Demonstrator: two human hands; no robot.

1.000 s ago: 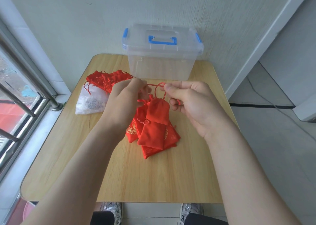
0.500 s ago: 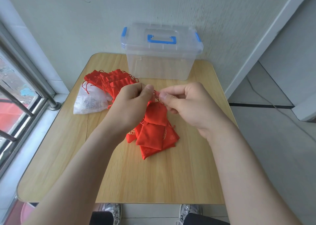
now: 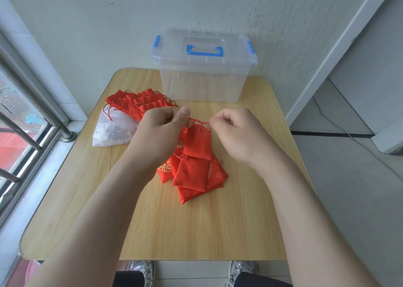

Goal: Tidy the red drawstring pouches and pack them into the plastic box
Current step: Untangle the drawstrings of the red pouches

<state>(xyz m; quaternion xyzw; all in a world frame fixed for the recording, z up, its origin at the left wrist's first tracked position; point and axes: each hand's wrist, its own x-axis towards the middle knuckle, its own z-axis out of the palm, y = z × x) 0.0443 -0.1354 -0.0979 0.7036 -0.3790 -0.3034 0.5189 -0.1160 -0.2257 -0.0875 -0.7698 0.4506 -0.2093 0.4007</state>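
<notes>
While left hand (image 3: pixel 161 131) and right hand (image 3: pixel 237 134) pinch drawstring (image 3: pixel 199 122) of red pouch (image 3: pixel 197 142), gold print (image 3: pixel 165 167) on piled pouches (image 3: pixel 192 174) illegible.

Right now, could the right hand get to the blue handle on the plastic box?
Probably yes, but not while busy. The right hand pinches one drawstring end of a red pouch, the left hand the other. Nothing stands between the right hand and the blue handle.

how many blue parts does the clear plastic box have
3: carry handle in the middle of the box lid, left latch at its left end, right latch at its right end. Any on the far side would be hidden.
</notes>
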